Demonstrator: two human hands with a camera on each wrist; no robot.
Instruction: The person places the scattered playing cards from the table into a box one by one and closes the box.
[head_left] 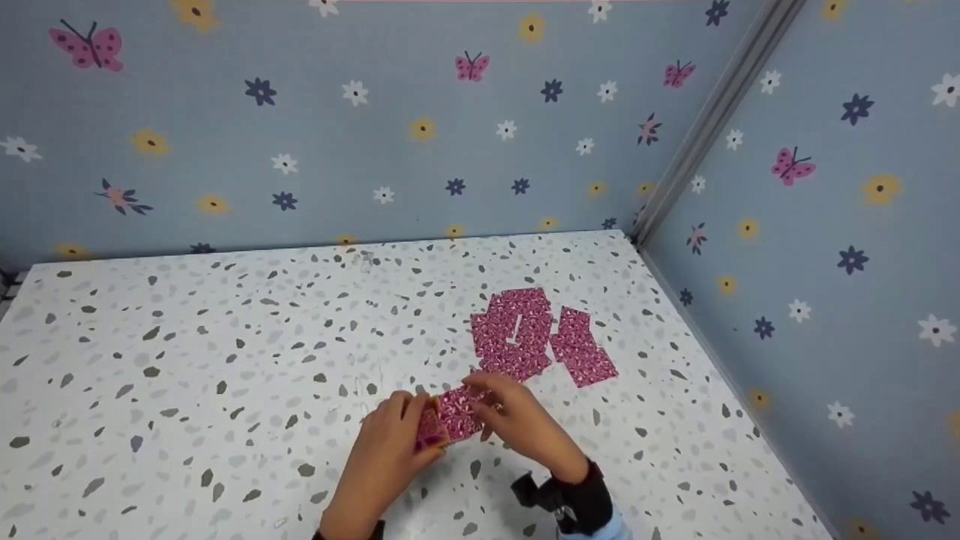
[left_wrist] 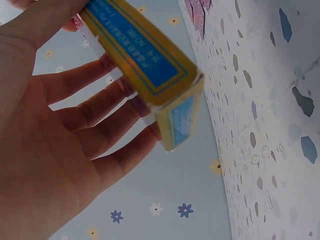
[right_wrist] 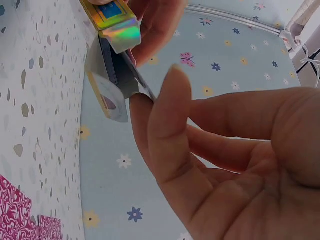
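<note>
My left hand (head_left: 386,435) grips a small yellow and blue playing card box (left_wrist: 150,55), its fingers along one side and the thumb across the other. From the box's open end, which faces my right hand, a pink patterned card (head_left: 457,412) sticks out. My right hand (head_left: 521,416) pinches the outer end of this card between thumb and fingers. In the right wrist view, the box's shiny flap (right_wrist: 121,36) is folded outward and the card shows nearly edge-on. How many cards lie inside the box is hidden.
Beyond my hands, a spread of pink patterned cards (head_left: 517,300) lies overlapped on the speckled white table (head_left: 247,360), with a white gap in its middle. Several more pink cards (head_left: 585,360) lie just right of it. Flowered blue walls (head_left: 375,150) stand behind and to the right.
</note>
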